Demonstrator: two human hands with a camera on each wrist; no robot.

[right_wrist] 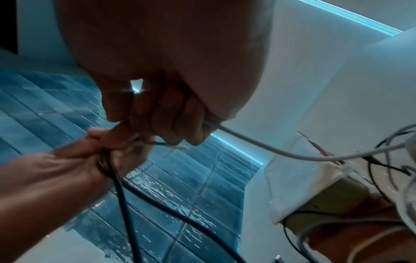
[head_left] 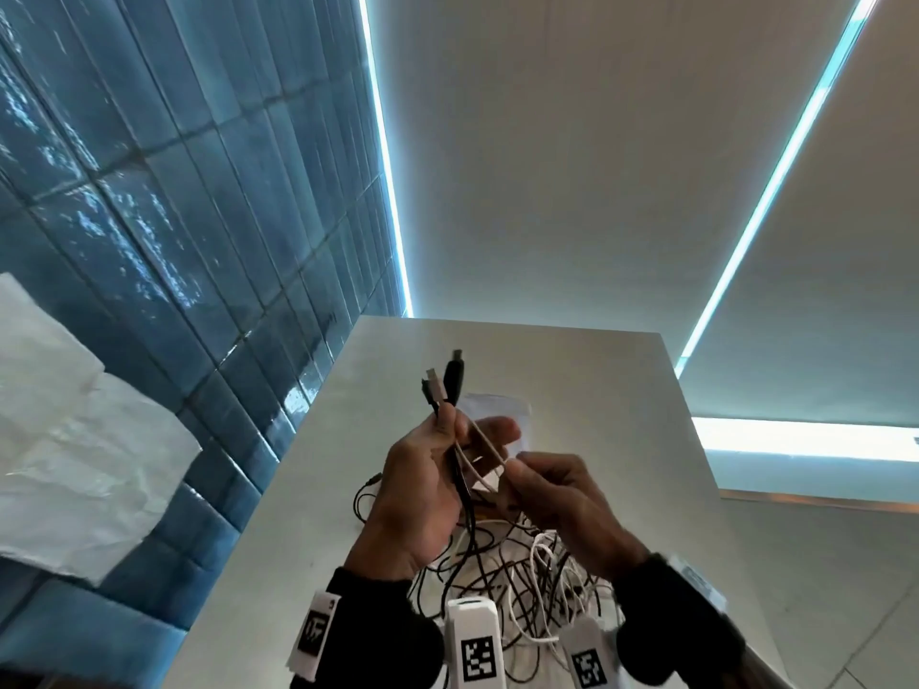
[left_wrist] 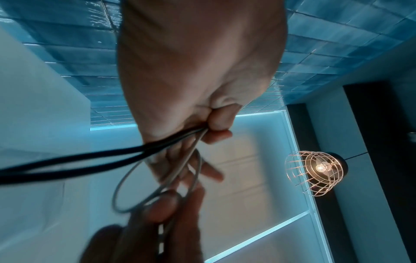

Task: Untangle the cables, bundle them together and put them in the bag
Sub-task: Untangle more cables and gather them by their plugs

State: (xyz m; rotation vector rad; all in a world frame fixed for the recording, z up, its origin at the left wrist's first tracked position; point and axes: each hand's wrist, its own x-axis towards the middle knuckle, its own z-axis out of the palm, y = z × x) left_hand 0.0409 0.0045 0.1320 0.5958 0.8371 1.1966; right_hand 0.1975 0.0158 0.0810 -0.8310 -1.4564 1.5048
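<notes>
- Holding several cable ends together, the left hand (head_left: 422, 484) had its fingers and thumb curled round a small bunch; three plugs (head_left: 442, 377) stuck up above the fist, two dark and one pale.
- The right hand (head_left: 557, 494) pinched a white cable (head_left: 485, 440) just beside the left hand, its fingers curled on the strand, which formed a small loop between the two hands.
- Most of the cables (head_left: 522, 579) lay in a loose black-and-white tangle on the desk (head_left: 621, 390), below and between the wrists, with black strands hanging from the left hand down into it.
- A pale, flat thing (head_left: 497, 405) lay on the desk beyond the hands; it may have been the bag, but that could not be told for sure.
- The cables looked light, thin and limp, so they would likely sag and slide through a loose hold rather than keep a shape.
- The smooth jackets seemed slippery; the stiffer plugs and the stretch just below them looked like the surest places to take hold.
- Pulling hard on one strand would probably tighten the knots, so feeding each loop through gently seemed wiser.
</notes>
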